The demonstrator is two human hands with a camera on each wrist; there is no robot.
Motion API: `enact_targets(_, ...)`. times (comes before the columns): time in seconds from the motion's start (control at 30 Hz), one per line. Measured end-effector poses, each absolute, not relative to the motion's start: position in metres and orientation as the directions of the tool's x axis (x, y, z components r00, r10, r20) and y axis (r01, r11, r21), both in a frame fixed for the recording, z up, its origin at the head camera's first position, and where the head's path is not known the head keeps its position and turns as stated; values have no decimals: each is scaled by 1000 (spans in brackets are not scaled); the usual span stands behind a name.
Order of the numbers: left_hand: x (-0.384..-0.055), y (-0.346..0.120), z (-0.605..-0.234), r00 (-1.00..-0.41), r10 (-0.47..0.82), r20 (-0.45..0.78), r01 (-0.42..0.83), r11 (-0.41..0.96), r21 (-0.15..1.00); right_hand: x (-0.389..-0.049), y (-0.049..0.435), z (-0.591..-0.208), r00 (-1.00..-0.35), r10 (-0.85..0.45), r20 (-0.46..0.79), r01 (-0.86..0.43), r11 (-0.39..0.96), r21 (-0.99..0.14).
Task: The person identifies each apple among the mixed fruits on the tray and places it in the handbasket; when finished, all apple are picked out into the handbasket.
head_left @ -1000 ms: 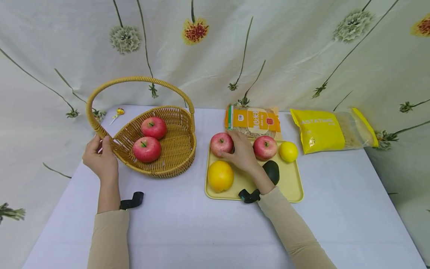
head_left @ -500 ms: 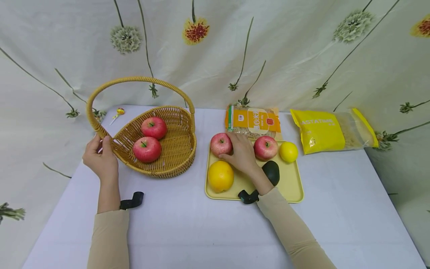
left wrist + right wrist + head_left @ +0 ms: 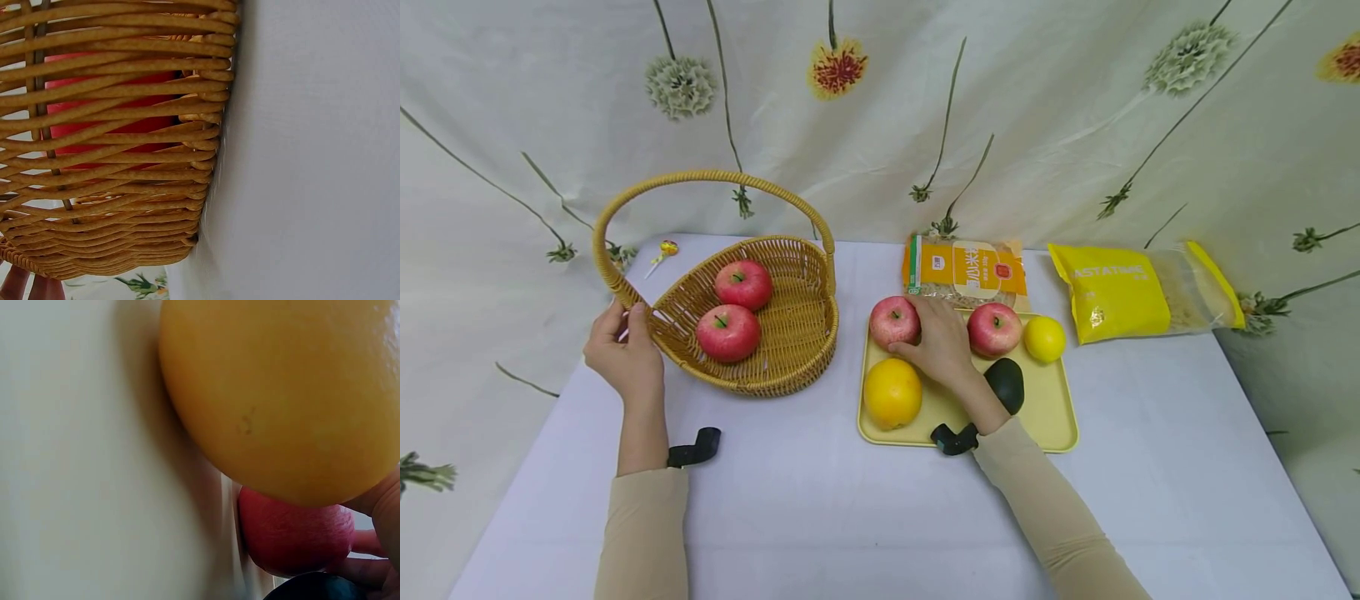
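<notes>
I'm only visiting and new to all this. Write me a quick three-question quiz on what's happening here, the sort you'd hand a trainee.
1. How many red apples can be seen inside the wicker basket?
2. True or false: the left hand is pinching the lollipop.
3. Which fruit on the tray does the right hand grip: (a) the small yellow fruit, (b) the apple at the far left corner, or (c) the dark green fruit?

Key:
1. Two.
2. False; it grips the basket at the base of its handle.
3. b.
</notes>
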State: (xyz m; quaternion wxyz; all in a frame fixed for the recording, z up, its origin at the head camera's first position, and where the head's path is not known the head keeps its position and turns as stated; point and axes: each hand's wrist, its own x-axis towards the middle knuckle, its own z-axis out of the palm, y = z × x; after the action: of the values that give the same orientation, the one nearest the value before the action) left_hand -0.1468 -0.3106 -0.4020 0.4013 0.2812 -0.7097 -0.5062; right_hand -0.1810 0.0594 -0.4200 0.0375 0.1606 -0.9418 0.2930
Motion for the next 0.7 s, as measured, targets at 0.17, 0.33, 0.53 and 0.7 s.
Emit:
enact_targets(0.17,-147,-310,-402,-522,-802,290,14,332,943,-181,59,-421,-944,-272,187,-330,781,-531)
enact_targets(0.33,-147,-311,-402,-523,-805,281,11,323,946,-182,58,-423,-942,-269,201,-335,779,-530)
enact_targets(0.53,-147,-311,-403,-524,-801,290,13,333,943,-181,58,-423,-940,-256,225,-340,742,-578)
enact_targets(0.7,-147,-312,-403,-524,-798,298,24,336,942,-180,58,-420,-931,-231,282,-362,676,-642)
